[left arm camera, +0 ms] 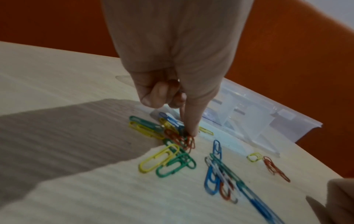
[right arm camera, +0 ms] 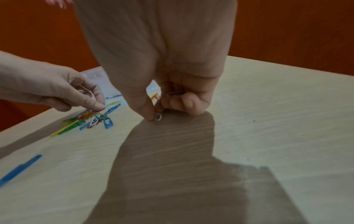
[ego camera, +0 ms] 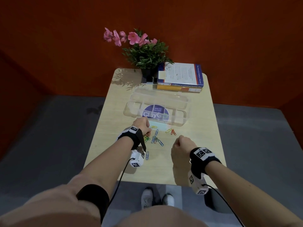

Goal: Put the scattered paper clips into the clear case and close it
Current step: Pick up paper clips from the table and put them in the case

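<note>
Hands first: the right hand point(right arm camera: 153, 97) is nearest, fingers curled, grip pinched on a small white clip point(right arm camera: 158, 117) at the table point(ego camera: 193, 153). Left hand point(ego camera: 142, 125) is curled too, thumb and finger pinching at red clips point(left arm camera: 188, 141) in the pile. Rest of the paper clips point(ego camera: 155, 138) lie loose between the hands, one blue clip point(ego camera: 147, 155) off by the left wrist. Just beyond sits the clear case point(ego camera: 157, 105), lid open, nothing in it that I can see. My worry: the clips look tangled, so lifting one could drag others and fling them off the edge. Table is pale wood grain; books point(ego camera: 180, 77) and a flower pot point(ego camera: 146, 51) at the far end, red wall behind.
</note>
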The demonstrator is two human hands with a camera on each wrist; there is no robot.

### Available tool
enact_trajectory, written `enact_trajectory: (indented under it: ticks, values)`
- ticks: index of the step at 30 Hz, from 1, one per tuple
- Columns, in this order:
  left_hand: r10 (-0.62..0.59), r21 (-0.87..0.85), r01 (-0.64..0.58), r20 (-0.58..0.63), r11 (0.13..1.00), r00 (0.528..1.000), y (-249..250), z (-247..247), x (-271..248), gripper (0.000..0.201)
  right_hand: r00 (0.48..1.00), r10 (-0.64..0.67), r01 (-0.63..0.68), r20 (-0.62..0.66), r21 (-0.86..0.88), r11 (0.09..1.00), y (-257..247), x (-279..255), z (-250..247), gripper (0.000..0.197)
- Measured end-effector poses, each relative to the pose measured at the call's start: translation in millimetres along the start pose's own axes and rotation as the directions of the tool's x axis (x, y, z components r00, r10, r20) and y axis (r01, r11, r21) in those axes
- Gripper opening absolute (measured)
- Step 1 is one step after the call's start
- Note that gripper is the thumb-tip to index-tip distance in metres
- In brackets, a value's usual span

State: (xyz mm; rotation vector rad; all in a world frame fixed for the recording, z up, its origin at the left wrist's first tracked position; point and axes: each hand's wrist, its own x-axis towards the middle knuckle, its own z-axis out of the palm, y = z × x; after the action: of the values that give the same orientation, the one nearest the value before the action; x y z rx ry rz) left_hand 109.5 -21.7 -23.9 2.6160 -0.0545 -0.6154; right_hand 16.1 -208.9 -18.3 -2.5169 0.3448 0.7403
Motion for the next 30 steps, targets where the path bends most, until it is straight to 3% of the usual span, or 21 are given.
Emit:
enact_trajectory:
  ticks: [3, 5, 7, 9, 12, 14, 16, 18, 20, 23, 25, 30]
  values:
    - [0.018, 0.045, -0.021, 0.073, 0.999, 0.997, 3.5, -4.4, 2.1, 0.013, 1.0, -0.019, 0.018, 0.01, 0.115, 0.993, -4.4, -3.4, 0.8, 0.015]
    - [0.035, 0.061, -0.041, 0.103, 0.997, 0.994, 4.0, -7.0, 1.8, 0.016, 0.999, 0.007, 0.009, -0.044, 0.352, 0.936, -6.7, -2.8, 3.0, 0.007]
    - [0.047, 0.055, -0.053, 0.107, 0.997, 0.993, 2.4, -7.8, 0.7, 0.011, 0.997, 0.059, -0.01, -0.056, 0.639, 0.769, -8.6, -1.3, 5.4, 0.016]
    - [0.053, 0.041, -0.057, 0.094, 0.998, 0.994, -1.1, -6.5, -1.3, 0.019, 0.997, 0.076, -0.052, 0.011, 0.827, 0.56, -12.7, -2.4, 5.1, 0.021]
    - [0.058, -0.007, -0.057, 0.053, 0.998, 0.997, -4.1, -6.4, -8.0, 0.011, 0.99, 0.018, -0.137, 0.14, 0.922, 0.363, -23.8, -5.8, 0.8, 0.018]
    - [0.016, -0.121, -0.014, 0.021, 0.993, 1.0, -7.0, -5.5, -13.3, 0.012, 0.98, 0.0, -0.188, 0.2, 0.924, 0.334, -28.7, -3.2, 0.6, 0.016]
    - [-0.057, -0.368, 0.056, 0.008, 0.928, 0.998, -12.3, -4.3, -17.1, 0.019, 0.966, 0.004, -0.247, 0.26, 0.914, 0.323, -33.7, -0.7, 2.9, 0.012]
    - [-0.138, -0.624, 0.115, 0.012, 0.773, 0.99, -18.0, -6.8, -23.2, 0.023, 0.968, 0.03, -0.239, 0.249, 0.884, 0.402, -38.0, 2.8, 7.6, 0.026]
    - [-0.185, -0.754, 0.142, 0.027, 0.641, 0.982, -23.7, -11.4, -29.0, 0.025, 0.99, 0.043, -0.129, 0.131, 0.766, 0.63, -44.7, 5.1, 13.5, 0.039]
    - [-0.214, -0.837, 0.153, 0.044, 0.526, 0.976, -30.4, -18.8, -35.9, 0.03, 0.999, -0.024, 0.034, -0.03, 0.41, 0.911, -57.3, 4.7, 26.8, 0.034]
    - [-0.213, -0.848, 0.163, 0.06, 0.504, 0.975, -34.3, -20.7, -38.4, 0.03, 0.994, -0.059, 0.078, -0.093, 0.223, 0.972, -63.7, 3.9, 33.6, 0.031]
    - [-0.16, -0.855, 0.184, 0.12, 0.485, 0.98, -43.3, -20.8, -44.1, 0.027, 0.983, -0.105, 0.104, -0.154, -0.01, 0.994, -72.8, 3.0, 38.0, 0.022]
